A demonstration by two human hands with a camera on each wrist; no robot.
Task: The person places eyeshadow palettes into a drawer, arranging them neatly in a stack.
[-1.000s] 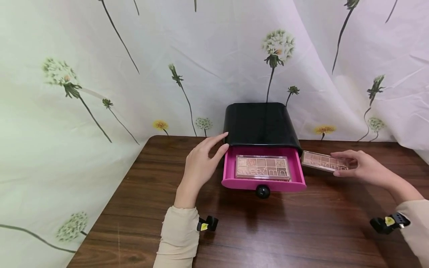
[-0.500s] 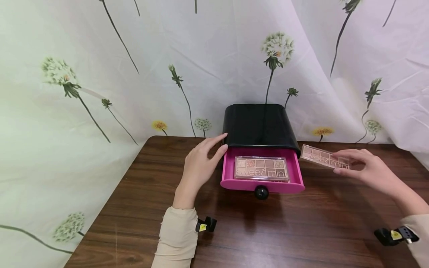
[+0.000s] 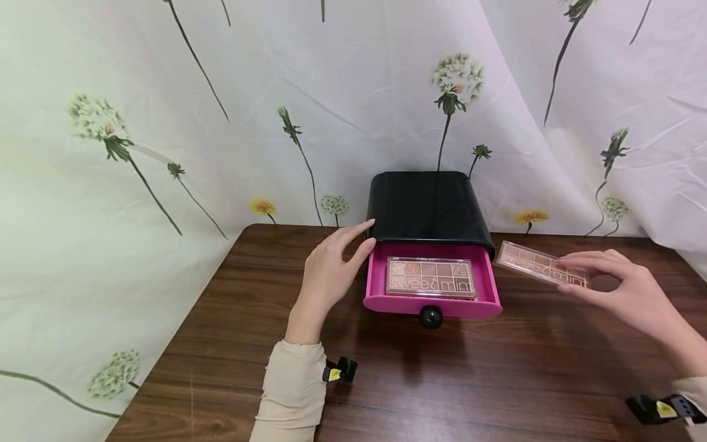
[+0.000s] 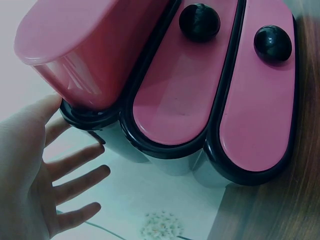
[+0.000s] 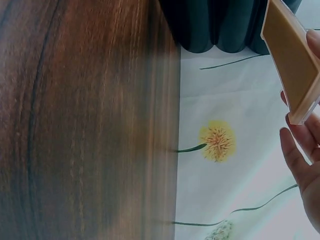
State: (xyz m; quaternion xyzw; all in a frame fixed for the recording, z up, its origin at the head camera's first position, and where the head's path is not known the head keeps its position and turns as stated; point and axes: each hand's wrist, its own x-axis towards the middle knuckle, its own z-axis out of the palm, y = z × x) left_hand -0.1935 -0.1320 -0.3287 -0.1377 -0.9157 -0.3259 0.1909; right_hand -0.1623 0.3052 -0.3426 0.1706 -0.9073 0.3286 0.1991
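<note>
A black drawer cabinet [image 3: 428,205] stands at the back of the table, its top pink drawer [image 3: 375,276] pulled out. Inside that drawer lies an eyeshadow palette [image 3: 431,279] lettered "sweet mint"; a sliver of something shows beneath its front edge. My left hand [image 3: 331,270] touches the cabinet's left front edge with thumb and fingertips, the other fingers spread out in the left wrist view. To the right of the cabinet, my right hand [image 3: 618,285] pinches the right end of a second eyeshadow palette [image 3: 533,261], held tilted above the table. Its plain tan underside faces the right wrist camera.
Two closed pink drawers [image 4: 180,95] with round black knobs sit below the pulled-out one. A floral cloth [image 3: 221,123] hangs behind the dark wood table [image 3: 248,344], close at the cabinet's back. The open drawer's black knob [image 3: 431,317] juts forward.
My right hand has lifted its palette a little and then drawn it slightly to the right. The left hand keeps its place on the cabinet; the drawer and its palette stay put.
</note>
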